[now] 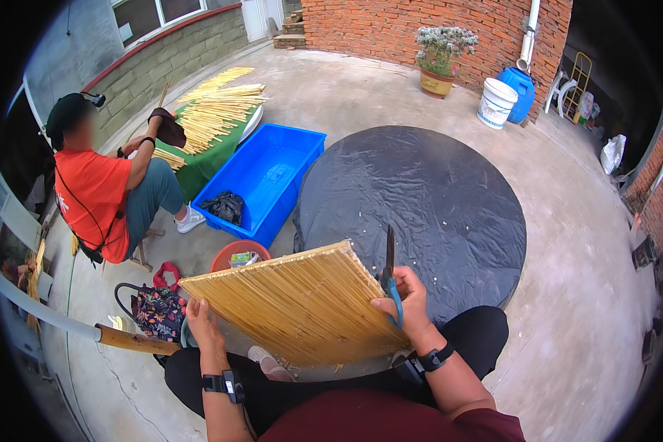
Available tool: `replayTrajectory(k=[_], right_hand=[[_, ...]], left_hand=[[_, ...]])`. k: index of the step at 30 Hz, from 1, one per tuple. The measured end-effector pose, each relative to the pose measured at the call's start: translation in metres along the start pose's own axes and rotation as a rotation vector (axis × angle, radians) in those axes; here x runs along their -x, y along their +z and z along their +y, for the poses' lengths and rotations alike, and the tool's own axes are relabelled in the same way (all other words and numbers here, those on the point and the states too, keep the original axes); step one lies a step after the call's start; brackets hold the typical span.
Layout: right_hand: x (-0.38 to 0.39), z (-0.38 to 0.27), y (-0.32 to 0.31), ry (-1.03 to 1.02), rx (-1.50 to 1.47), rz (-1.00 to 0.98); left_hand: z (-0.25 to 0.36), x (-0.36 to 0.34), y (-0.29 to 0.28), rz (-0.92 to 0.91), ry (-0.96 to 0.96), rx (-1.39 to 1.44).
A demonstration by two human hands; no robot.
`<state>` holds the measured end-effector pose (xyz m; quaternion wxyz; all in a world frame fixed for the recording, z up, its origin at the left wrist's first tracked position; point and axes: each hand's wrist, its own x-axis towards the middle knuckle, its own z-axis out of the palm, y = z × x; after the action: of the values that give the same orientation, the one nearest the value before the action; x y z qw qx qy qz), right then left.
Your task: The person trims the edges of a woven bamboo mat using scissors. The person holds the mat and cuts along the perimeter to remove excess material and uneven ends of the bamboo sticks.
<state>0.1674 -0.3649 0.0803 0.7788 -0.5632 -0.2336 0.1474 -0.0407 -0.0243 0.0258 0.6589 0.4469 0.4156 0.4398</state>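
Observation:
A flat panel of yellow straw-like stalks [302, 306], laid side by side, is held tilted above my lap. My left hand [208, 331] grips its left edge, fingers partly hidden behind it. At the panel's right edge, my right hand [409, 306] is closed round a pair of scissors [390, 254] with blue-green handles and dark blades pointing up and away. The fingertips of that hand seem to touch the panel's edge too. A row of cut stalk ends runs along the far edge.
Beyond the panel lies a round surface under black plastic [427, 199], with small scraps on it. To its left are a blue tub [291, 134], a red basin [221, 259] and a flowered bag [158, 313]. A seated person in an orange shirt [96, 184] works beside loose stalks [214, 118].

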Motion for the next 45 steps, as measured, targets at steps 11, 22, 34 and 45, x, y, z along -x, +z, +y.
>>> replayTrajectory(k=[11, 22, 34, 45], right_hand=[[0.022, 0.002, 0.008, -0.134, 0.422, -0.180], [0.027, -0.067, 0.039, -0.411, 0.767, -0.266], [0.045, -0.062, 0.046, -0.497, 0.848, -0.259], [0.044, -0.057, 0.044, -0.331, 0.709, -0.196]], left_hand=[[0.129, 0.125, 0.122, -0.987, 1.075, -0.755], [0.122, 0.131, 0.118, -0.890, 0.855, -0.628], [0.117, 0.133, 0.116, -0.813, 0.798, -0.558], [0.122, 0.130, 0.123, -0.915, 0.930, -0.576]])
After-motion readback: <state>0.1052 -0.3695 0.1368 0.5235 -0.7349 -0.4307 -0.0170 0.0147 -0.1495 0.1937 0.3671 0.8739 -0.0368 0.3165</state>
